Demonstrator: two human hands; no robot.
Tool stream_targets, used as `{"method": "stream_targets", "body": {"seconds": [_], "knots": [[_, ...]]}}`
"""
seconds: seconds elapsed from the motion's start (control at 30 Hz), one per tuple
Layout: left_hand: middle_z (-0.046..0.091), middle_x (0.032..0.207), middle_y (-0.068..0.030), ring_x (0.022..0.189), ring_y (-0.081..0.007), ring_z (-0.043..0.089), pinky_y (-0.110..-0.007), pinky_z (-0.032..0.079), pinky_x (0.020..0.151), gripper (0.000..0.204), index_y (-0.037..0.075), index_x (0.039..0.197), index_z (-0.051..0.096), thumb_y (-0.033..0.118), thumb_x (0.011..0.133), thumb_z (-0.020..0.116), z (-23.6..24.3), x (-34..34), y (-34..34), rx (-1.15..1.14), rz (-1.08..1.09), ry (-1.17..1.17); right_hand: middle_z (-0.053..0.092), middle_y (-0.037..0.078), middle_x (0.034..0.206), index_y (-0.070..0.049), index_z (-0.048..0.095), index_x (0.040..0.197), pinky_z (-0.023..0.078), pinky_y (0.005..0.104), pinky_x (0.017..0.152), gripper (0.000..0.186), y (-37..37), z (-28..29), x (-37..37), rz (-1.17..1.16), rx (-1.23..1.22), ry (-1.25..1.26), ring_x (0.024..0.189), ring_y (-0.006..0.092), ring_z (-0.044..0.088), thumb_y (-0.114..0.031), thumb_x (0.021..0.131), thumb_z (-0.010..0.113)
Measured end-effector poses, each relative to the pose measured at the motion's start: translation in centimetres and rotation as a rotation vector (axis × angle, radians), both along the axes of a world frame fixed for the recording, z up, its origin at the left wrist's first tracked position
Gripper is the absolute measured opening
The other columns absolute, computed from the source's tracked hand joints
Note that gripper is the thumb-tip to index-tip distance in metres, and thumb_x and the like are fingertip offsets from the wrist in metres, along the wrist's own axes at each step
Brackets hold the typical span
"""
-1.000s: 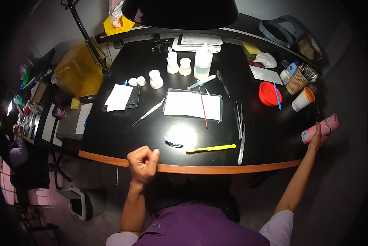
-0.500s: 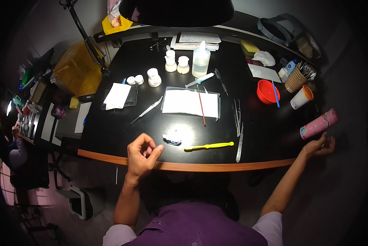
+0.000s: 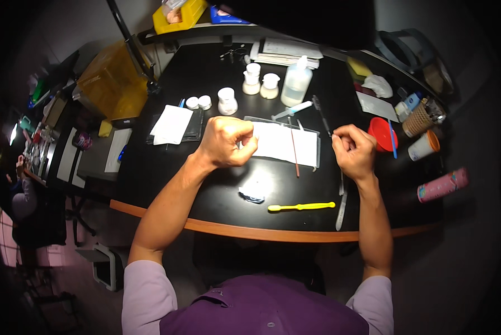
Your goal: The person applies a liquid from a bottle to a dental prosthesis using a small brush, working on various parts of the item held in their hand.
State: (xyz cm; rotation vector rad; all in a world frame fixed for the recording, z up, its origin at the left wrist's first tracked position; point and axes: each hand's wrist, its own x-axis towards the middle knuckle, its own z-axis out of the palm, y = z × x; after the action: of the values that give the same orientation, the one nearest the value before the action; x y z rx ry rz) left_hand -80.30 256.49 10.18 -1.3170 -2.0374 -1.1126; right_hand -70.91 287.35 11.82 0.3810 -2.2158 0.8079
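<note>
My left hand is curled into a loose fist over the left edge of a white paper pad in a clear tray; nothing shows in it. My right hand, also curled with nothing visible in it, is between the pad and a red bowl. It partly hides metal tweezers, with a steel tool below. A thin reddish brush lies across the pad. Nearer the front edge are a yellow toothbrush and a small dark and white object whose kind I cannot make out.
Behind the pad stand white-capped jars, a clear squeeze bottle, a syringe and a dark pen-like tool. A pink bottle and a white cup are at right. A dark lamp head hangs overhead.
Both hands have moved forward over the table. My right hand has left the pink bottle's side, swung inward and closed from open fingers. The view has shifted slightly.
</note>
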Motion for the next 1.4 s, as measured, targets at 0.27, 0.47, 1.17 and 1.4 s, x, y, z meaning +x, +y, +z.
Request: {"method": "stream_targets", "body": {"seconds": [0.27,0.47,1.17,1.4], "knots": [[0.051,0.058,-0.0035,0.051,-0.0178,0.052,-0.034,0.038,0.049,0.021,0.004,0.078,0.061,0.015,0.069,0.075,2.0,1.1,-2.1,-0.534,-0.284,-0.619,0.057,0.005,0.060,-0.003,0.068,0.072,0.040,0.0304,0.048,0.008,-2.9,-0.9,2.6,0.376,0.126,-0.277,0.051,0.0172,0.055,0.001,0.070,0.075],[0.062,0.073,-0.0046,0.061,-0.0199,0.062,-0.034,0.047,0.054,0.035,0.003,0.091,0.068,0.018,0.065,0.086,2.6,1.7,-1.8,-0.649,-0.422,-0.672,0.058,0.005,0.062,-0.002,0.066,0.074,0.041,0.0287,0.049,0.008,-3.1,-1.2,1.9,0.169,0.084,-0.208,0.053,0.0163,0.056,0.004,0.072,0.071],[0.065,0.084,-0.0082,0.073,-0.0238,0.064,-0.036,0.051,0.064,0.037,0.002,0.090,0.067,0.011,0.063,0.089,1.5,2.0,-0.7,-0.826,-0.429,-0.648,0.061,0.004,0.066,0.002,0.067,0.086,0.046,0.0277,0.057,0.016,3.9,-0.3,1.5,-0.239,0.005,-0.785,0.058,0.0094,0.055,-0.007,0.081,0.079],[0.066,0.084,-0.0092,0.074,-0.0253,0.065,-0.037,0.051,0.065,0.030,0.004,0.090,0.069,0.010,0.066,0.087,1.0,1.6,-0.8,-0.786,-0.450,-0.609,0.072,0.006,0.080,-0.006,0.082,0.087,0.049,0.0287,0.060,0.022,5.2,3.2,4.1,0.399,0.176,-1.182,0.070,0.0146,0.066,0.000,0.066,0.082]]}}
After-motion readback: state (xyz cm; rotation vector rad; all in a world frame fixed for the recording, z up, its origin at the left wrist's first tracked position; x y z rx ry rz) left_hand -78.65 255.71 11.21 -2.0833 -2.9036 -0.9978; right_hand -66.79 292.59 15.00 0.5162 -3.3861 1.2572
